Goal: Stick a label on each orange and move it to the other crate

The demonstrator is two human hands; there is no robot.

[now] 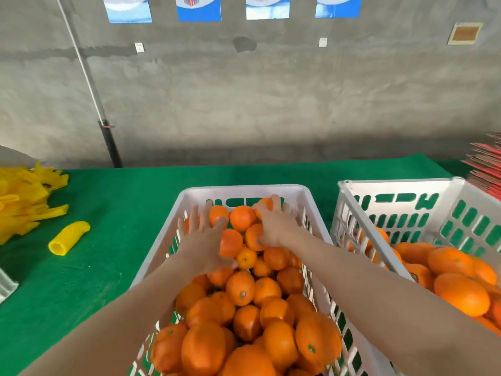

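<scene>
Left hand [202, 240] spreads over bright, round oranges [240, 287].

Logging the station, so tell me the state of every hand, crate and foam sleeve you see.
left hand, open, fingers spread over the oranges
right hand, open, resting on the oranges
middle crate, full of oranges
right crate, partly filled
foam sleeve, lying on its side

A fruit-packing workroom — bare concrete wall [244, 90], a table [108, 199] under green felt. White plastic crates [244, 189] heaped with oranges [241, 287], yellow foam net sleeves [69, 238] and stacked red cardboard [488, 164] say so.
</scene>
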